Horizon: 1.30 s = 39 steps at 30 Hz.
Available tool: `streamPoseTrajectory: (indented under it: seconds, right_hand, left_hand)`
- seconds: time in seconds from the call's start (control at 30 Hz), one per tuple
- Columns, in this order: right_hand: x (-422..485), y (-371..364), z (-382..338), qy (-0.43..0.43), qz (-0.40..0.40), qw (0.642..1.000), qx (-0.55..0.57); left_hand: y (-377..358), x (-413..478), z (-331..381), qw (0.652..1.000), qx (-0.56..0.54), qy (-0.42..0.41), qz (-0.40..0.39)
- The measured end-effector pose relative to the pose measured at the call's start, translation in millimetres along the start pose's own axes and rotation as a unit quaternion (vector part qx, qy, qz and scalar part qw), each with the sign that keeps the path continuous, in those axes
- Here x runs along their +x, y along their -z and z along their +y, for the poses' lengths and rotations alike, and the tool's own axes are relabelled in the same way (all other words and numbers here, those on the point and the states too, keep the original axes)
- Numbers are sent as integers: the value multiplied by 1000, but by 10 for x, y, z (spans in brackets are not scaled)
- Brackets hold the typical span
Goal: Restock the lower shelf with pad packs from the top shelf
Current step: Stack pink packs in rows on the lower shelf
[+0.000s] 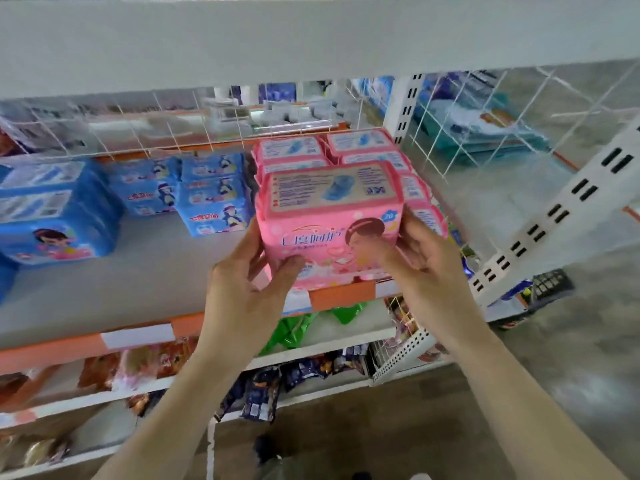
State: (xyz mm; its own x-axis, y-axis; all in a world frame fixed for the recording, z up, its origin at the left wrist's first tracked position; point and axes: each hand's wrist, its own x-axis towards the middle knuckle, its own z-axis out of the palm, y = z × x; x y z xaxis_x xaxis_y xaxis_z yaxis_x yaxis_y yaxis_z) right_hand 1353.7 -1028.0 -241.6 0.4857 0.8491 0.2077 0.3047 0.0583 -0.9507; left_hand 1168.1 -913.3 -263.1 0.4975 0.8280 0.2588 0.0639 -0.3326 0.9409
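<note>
At the front edge of the shelf [138,271], a little right of the frame's middle, the left hand [247,282] and the right hand [424,261] clamp a pink pad pack [329,220] between them. The left thumb is curled over its lower front corner with the fingers round its left side, and the right fingers are curled on its right side and front. The pack stands upright, printed face toward the camera, its base level with the shelf's orange price strip [343,294]. Whether it rests on the shelf or hangs just above it cannot be told.

At twelve o'clock from the pack, just behind it, sits a stack of pink packs [363,147] of the same kind, reaching back toward the wire mesh [485,116] at the shelf's right side. At ten o'clock lie small blue packs [214,199] in a loose pile. At nine o'clock, well apart and near the frame's left edge, are larger blue packs [52,216].

High at twelve o'clock a pale upper shelf board [311,36] spans the frame. At six o'clock, under the strip, green packets [294,327] show on the next shelf down — dark snack bags [259,393] lower still, and a white perforated basket [405,358] at five o'clock.
</note>
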Motion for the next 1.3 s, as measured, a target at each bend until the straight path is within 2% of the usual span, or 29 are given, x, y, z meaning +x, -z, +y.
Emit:
streamPoseTrajectory:
  seconds: [0.3, 0.67, 0.83, 1.07, 1.17, 1.3]
  right_hand:
    - [296, -292, 56, 13, 64, 997, -35]
    - [772, -10, 139, 28, 107, 988, -104]
    - [1088, 195, 261, 51, 116, 987, -98]
    - [1701, 564, 622, 52, 102, 981, -159]
    - [1953, 645, 737, 35, 103, 979, -175]
    - [2219, 697, 827, -5, 57, 986, -158]
  left_hand:
    - [244, 531, -284, 996, -12, -60, -60]
    - [-54, 1188, -226, 990, 42, -84, -103]
    - [-313, 1504, -187, 987, 107, -96, -78]
    - [-734, 1988, -272, 980, 177, -79, -53]
    - [-871, 2170, -288, 974, 211, -72, -36]
    - [-989, 2415, -327, 969, 237, -60, -31]
